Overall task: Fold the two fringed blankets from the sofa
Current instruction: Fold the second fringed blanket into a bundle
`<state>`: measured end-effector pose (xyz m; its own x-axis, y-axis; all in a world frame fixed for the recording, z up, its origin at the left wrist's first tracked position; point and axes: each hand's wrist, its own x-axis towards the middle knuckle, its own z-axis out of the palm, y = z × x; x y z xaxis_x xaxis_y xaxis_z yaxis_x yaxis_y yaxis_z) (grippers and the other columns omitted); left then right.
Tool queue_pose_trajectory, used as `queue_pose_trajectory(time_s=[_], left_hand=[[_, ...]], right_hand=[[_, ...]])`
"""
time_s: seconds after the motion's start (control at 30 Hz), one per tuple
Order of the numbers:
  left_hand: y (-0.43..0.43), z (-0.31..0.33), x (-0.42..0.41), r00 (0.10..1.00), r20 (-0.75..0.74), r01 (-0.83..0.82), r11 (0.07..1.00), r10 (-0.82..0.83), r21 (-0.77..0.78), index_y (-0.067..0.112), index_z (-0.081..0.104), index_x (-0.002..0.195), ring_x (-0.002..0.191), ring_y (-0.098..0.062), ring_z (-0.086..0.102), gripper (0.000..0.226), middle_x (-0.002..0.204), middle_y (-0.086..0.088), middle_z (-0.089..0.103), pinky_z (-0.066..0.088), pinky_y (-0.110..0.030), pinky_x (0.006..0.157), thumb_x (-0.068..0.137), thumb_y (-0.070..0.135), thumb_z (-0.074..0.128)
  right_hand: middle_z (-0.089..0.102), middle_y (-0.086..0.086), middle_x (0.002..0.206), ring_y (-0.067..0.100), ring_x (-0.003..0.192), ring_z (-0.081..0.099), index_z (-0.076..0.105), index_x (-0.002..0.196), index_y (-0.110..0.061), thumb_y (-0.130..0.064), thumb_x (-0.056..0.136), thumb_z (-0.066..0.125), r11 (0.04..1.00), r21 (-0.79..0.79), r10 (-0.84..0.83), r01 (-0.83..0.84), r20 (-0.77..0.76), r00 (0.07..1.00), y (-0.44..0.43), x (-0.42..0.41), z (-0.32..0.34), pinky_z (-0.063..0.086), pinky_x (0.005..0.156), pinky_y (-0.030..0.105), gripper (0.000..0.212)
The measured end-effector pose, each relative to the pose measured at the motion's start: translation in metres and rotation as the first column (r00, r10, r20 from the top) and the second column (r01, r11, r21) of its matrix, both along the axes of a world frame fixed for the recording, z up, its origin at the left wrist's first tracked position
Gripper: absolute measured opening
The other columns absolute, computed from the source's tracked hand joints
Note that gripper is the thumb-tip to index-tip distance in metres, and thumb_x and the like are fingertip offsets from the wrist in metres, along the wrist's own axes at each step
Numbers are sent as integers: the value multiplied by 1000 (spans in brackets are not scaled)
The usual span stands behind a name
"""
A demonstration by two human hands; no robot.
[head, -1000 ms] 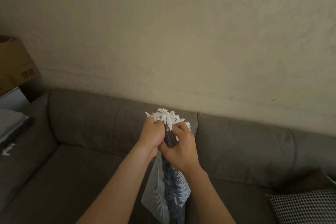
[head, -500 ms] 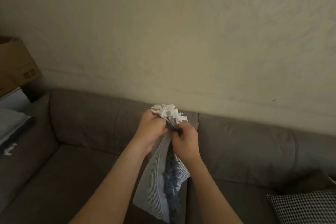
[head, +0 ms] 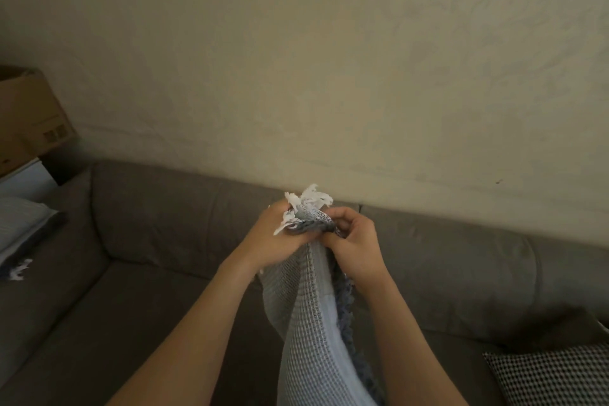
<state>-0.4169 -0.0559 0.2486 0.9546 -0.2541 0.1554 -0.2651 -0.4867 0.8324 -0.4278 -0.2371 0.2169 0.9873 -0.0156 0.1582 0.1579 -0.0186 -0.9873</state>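
Observation:
A light grey waffle-weave blanket [head: 313, 323] with a dark blue fringed edge hangs down from my two hands in front of the sofa. White fringe tufts stick up above my fingers. My left hand [head: 276, 237] grips the top edge from the left. My right hand [head: 354, 241] pinches the same top edge from the right, close beside the left. A second fringed blanket [head: 23, 227], folded, lies on the sofa's left arm section, with a white tuft at its near end.
The brown-grey sofa [head: 164, 224] fills the lower view, against a pale wall. A black-and-white checked cushion [head: 553, 376] sits at the right. A cardboard box [head: 29, 115] stands behind the sofa's left end.
My hands have turned the gathered top edge sideways and shifted slightly right. The hanging blanket has swung and spread wider below my hands.

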Motion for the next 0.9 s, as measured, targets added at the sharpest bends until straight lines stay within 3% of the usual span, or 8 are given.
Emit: queue_pose_trajectory(time_s=[0.1,0.23,0.33,0.4,0.5,0.6,0.73,0.9], left_hand=[[-5,3,-5,999,52,14,1000,-15,18,44,73,117,106,8,69,26,109,30,74,54,-19,91,95,31,78],[-14,-1,-5,986,164,-42,996,29,73,26,67,139,109,-9,70,47,121,8,75,58,-40,95,95,10,61],[-20,1,-5,968,242,-97,991,72,92,16,70,121,102,-19,68,42,111,2,74,57,-47,89,86,16,48],[-20,0,0,951,264,-190,977,158,102,10,67,103,88,-23,64,22,96,-3,69,55,-53,78,87,3,54],[-17,-1,9,890,344,-351,931,300,98,11,62,94,83,-24,61,19,92,-3,65,54,-54,73,87,-6,58],[-16,7,12,800,395,-493,870,452,3,12,61,92,84,-26,59,16,91,-2,63,53,-52,74,91,-4,62],[-10,20,16,643,358,-658,728,677,-192,9,67,105,91,-30,63,15,98,-7,67,54,-53,81,94,0,61],[-7,24,18,605,315,-698,677,732,-233,9,64,102,87,-29,61,11,94,-5,63,53,-57,80,95,1,60]], right_hand=[[80,11,94,18,86,75,68,102,0,16,81,75,1000,11,-20,20,5,1000,-2,-1,4,61,82,38,27],[75,20,85,26,73,68,63,104,-10,-7,83,82,999,-14,-46,47,55,997,-2,-2,4,54,68,43,27],[71,3,72,28,60,63,67,94,-13,-25,79,86,969,-245,47,-29,68,997,-12,0,-1,49,56,41,26],[59,-1,60,17,51,51,65,79,-6,-31,76,90,895,-432,111,-111,-24,993,-20,-2,-7,43,50,36,36],[63,-1,64,7,52,57,57,67,-15,-36,72,91,752,-624,115,-210,-189,975,-31,-6,-28,48,49,29,40],[67,5,71,19,64,65,61,74,-10,-23,75,82,629,-733,65,-258,-281,958,-37,-4,-60,57,59,38,25],[66,7,94,31,92,64,67,97,-13,-25,81,61,403,-882,-118,-244,-315,942,-50,-8,-103,50,75,36,21],[67,6,98,39,101,62,62,94,-22,-19,80,47,579,-798,-155,-166,-308,939,-57,-12,-120,47,75,38,21]])
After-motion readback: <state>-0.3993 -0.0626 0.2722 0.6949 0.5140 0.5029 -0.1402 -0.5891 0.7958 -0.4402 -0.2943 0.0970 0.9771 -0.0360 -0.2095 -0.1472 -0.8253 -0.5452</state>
